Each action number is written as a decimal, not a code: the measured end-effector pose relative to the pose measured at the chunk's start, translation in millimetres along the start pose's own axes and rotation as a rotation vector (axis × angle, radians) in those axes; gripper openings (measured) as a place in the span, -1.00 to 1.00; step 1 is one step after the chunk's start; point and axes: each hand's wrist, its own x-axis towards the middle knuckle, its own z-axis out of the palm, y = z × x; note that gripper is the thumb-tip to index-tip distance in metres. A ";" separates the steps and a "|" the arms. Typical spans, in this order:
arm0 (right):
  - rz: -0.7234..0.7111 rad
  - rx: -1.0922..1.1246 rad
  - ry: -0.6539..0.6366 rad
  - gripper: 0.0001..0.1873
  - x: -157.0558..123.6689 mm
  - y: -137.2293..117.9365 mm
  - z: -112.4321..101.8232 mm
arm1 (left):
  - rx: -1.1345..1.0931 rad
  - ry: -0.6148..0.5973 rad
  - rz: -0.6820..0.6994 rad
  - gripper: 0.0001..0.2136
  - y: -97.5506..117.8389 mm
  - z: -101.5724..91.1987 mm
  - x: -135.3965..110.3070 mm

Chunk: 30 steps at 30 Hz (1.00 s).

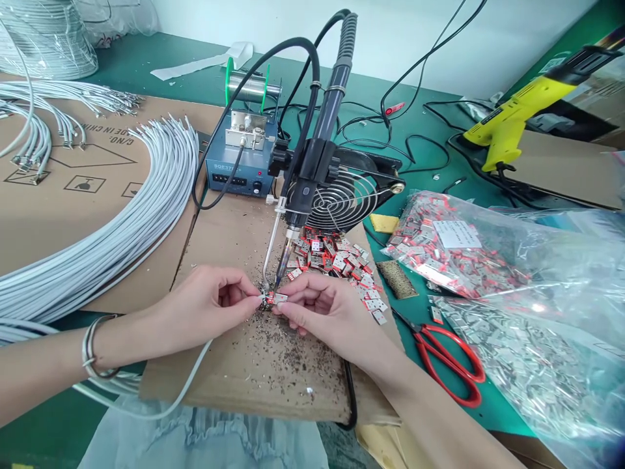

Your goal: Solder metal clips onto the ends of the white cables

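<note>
My left hand (215, 301) pinches the end of a white cable (198, 365), which hangs down in a loop below the wrist. Between finger and thumb, my right hand (322, 306) grips a small red and silver USB connector (279, 298). Cable end and connector meet under the tip of the soldering iron (282, 267), which a black stand holds pointing down. A thin metal solder feed tube (270, 251) ends beside that tip. Whether the wire touches the connector is too small to tell.
Loose USB connectors (336, 257) lie heaped right of the iron, before a fan (346, 198). Red-handled scissors (452, 365) and bags of connectors (459, 247) and metal shells (527, 365) are farther right. Bundled white cables (146, 215) cover the left. Behind stands a blue solder feeder (239, 166).
</note>
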 end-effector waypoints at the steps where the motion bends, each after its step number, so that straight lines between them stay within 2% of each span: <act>1: -0.007 -0.001 0.001 -0.82 -0.2 -0.3 -0.1 | 0.004 0.004 0.001 -0.82 0.1 0.0 0.0; 14: -0.091 0.034 -0.028 -0.87 -2.6 -1.0 -2.7 | -0.018 -0.019 0.044 -0.85 0.9 -0.8 -2.0; 30: -0.005 -0.041 -0.031 -0.82 -4.1 -5.6 -3.0 | -0.015 -0.020 0.016 -0.83 1.3 -0.3 -1.9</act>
